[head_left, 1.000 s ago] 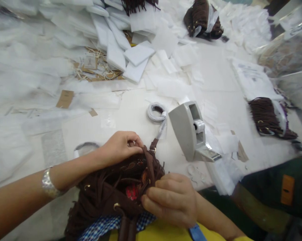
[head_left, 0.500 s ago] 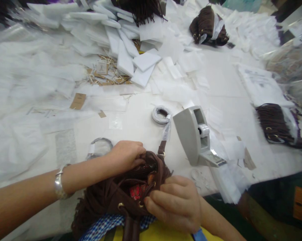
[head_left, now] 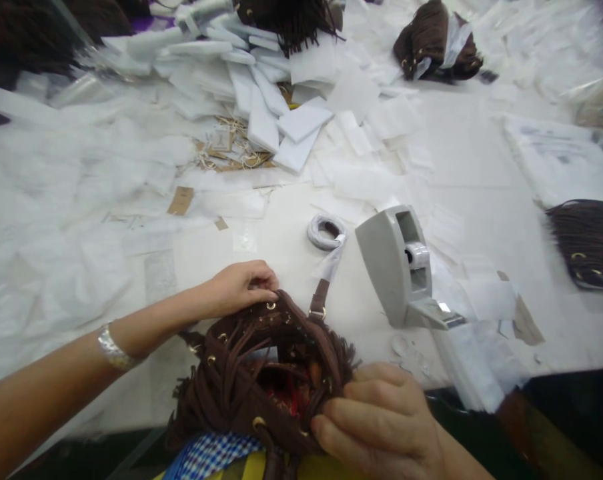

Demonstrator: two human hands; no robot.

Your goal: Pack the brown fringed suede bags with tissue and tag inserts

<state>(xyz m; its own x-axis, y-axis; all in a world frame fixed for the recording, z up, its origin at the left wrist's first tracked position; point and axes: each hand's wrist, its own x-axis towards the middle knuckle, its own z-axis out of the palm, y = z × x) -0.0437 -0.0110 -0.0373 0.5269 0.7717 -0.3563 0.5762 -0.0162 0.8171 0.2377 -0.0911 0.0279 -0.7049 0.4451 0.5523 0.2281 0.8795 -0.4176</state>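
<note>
A dark brown fringed bag [head_left: 241, 400] with gold eyelets lies at the table's front edge, its mouth gaping. Something red shows inside, too shadowed to make out. My left hand [head_left: 244, 287] pinches the far rim beside an eyelet. On the near right side of the rim, the fingers of my right hand [head_left: 386, 420] are wrapped round the edge. A brown strap [head_left: 320, 298] with a metal ring runs from the bag to a plastic-wrapped coil [head_left: 326, 232] on the table.
A grey tape dispenser [head_left: 394, 263] stands right of the coil. White foam sheets [head_left: 261, 110] and tags [head_left: 226, 143] lie behind. Other brown bags [head_left: 589, 243] rest at right and at the back. Clear plastic bags [head_left: 476, 367] hang over the front edge.
The bag's mouth has opened wider, and more of its inside shows. My left hand has moved slightly left and up along the rim; my right hand is a little lower and further right. The view has shifted.
</note>
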